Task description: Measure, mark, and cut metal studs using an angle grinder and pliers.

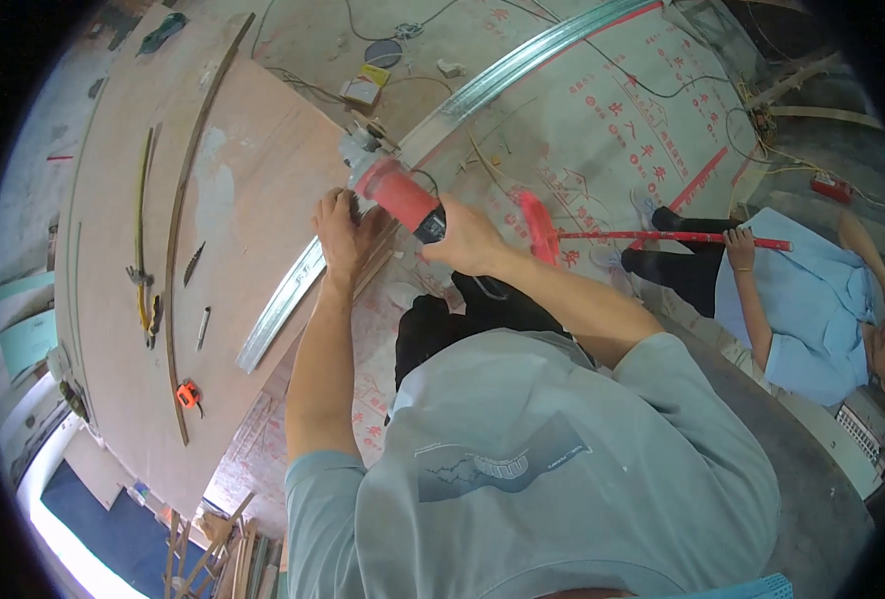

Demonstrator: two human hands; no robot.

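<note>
My right hand (462, 238) is closed round the rear of a red and black angle grinder (390, 190), whose metal head points away from me at the board's edge. Just left of the tool, my left hand (340, 228) grips a long silvery metal channel (283, 304). The channel lies across a large wooden board (263, 160), its near end resting on the board and its far length running toward the upper right. My hand and the grinder cover the channel's middle. Whether the disc touches the metal is hidden.
On the board lie an orange tape measure (189, 393), a pen (204, 327), a long wood strip (176, 260) and yellow-handled pliers (150, 317). At right, another person (802, 299) holds a red broom (540, 228). Cords (652, 92) cross the floor; scrap wood (225, 559) stands lower left.
</note>
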